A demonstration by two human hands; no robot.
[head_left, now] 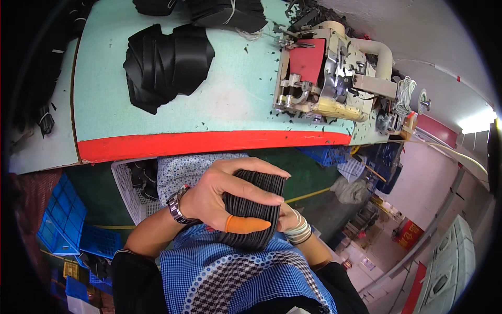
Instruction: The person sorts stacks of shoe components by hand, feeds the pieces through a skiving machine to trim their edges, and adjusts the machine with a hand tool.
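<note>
1. Black flat pieces, cut thin and packed edge to edge, made up the stack (254, 206) held over the lap, below the red table edge (209, 144) and above the checked apron (235, 272).
2. On the left, the left hand (222, 196) lay across the stack's top and near side, fingers spread along the ridged edges, the thumb in an orange rubber cot (248, 225) pressed against the front.
3. The stack looked light but loose: many slick sheets that would likely fan out or slide unless squeezed from both faces. The safest hold seemed to be across the thickness, at mid-length.
4. On the right, the right hand (293, 222) was mostly hidden behind the stack; it seemed to brace the far end, though its grip could not be made out. White bands showed at its wrist.
5. Farther up, a heap of black fabric (167, 63) lay left on the pale green table (235, 99), with a sewing machine (334, 73) to the right.
</note>
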